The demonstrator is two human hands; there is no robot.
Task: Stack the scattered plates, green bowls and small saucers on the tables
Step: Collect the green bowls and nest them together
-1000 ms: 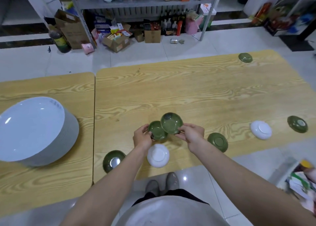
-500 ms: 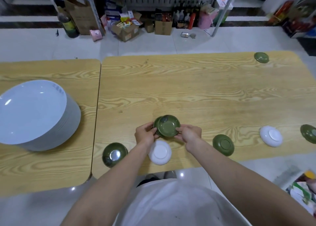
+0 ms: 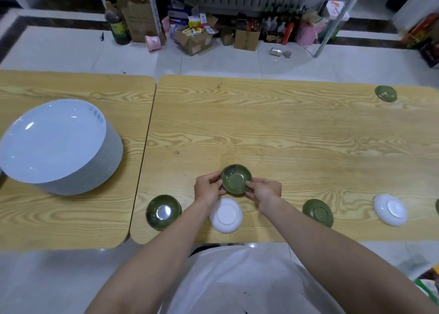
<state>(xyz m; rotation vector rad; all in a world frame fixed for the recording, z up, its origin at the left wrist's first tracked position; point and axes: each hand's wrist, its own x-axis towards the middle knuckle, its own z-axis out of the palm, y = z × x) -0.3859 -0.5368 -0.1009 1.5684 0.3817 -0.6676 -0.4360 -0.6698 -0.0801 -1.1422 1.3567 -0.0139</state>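
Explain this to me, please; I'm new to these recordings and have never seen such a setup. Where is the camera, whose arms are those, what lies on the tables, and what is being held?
There is no machine here. A person wears one wide-angle camera on the head, looking forward and down, so the arms reaching in from below are their own. The left hand and right hand pinch a small green bowl by its rim with their fingers, over the right table. A second bowl seems nested under it. On that table lie an upright green bowl, an upturned white saucer, an upturned green dish, a second white saucer, also upturned, and a far green dish near the back corner. The left table bears a tall stack of white plates.
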